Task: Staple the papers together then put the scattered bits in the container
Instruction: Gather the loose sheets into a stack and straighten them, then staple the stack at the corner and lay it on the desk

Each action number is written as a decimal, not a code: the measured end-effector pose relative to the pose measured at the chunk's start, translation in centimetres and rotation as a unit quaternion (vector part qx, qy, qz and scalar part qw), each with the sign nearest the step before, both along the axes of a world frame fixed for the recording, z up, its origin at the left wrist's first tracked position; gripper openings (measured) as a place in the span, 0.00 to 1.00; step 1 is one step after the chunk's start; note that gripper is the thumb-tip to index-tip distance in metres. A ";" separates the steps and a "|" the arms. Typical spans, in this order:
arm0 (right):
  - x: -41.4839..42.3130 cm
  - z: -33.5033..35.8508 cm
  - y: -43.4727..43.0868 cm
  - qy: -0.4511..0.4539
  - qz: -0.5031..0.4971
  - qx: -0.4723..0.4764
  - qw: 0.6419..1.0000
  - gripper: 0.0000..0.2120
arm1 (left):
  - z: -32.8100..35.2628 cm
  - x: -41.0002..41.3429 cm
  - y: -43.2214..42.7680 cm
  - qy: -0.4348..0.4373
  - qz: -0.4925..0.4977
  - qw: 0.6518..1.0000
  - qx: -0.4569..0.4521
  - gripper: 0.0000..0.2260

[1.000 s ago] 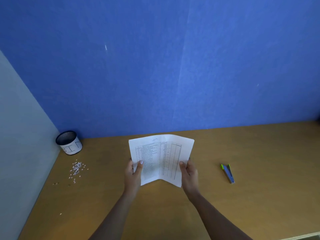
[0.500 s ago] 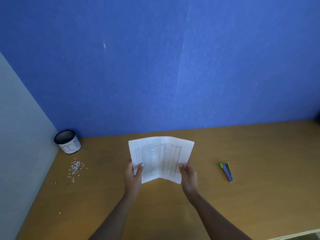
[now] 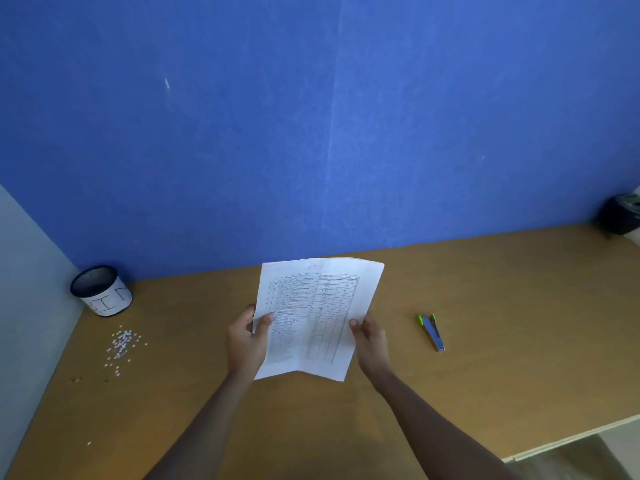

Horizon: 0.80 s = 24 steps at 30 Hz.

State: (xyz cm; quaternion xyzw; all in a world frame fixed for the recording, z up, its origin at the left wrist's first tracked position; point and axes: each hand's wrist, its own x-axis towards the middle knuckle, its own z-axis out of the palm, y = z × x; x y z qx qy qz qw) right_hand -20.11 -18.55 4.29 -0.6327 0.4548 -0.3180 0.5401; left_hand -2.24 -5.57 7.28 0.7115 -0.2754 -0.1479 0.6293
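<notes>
The papers (image 3: 313, 318) are held above the tabletop (image 3: 485, 341), gripped at the left edge by the left hand (image 3: 246, 341) and at the right edge by the right hand (image 3: 370, 341). The stapler (image 3: 431, 332) lies to the right; scattered bits (image 3: 122, 344) lie near the container (image 3: 102, 291) at far left.
</notes>
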 end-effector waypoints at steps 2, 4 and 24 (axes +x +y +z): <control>-0.4 -0.4 -0.8 0.016 0.017 -0.002 1.000 0.07 | 0.2 0.1 -0.5 0.007 -0.004 1.000 0.006 0.06; -0.9 -0.8 -1.9 0.042 0.014 -0.007 0.999 0.09 | 0.5 0.1 -0.7 0.013 -0.003 1.000 0.004 0.04; -9.3 -6.8 -12.1 0.467 -0.019 -0.012 0.884 0.27 | 3.7 0.9 -1.0 -0.008 -0.034 0.999 -0.032 0.02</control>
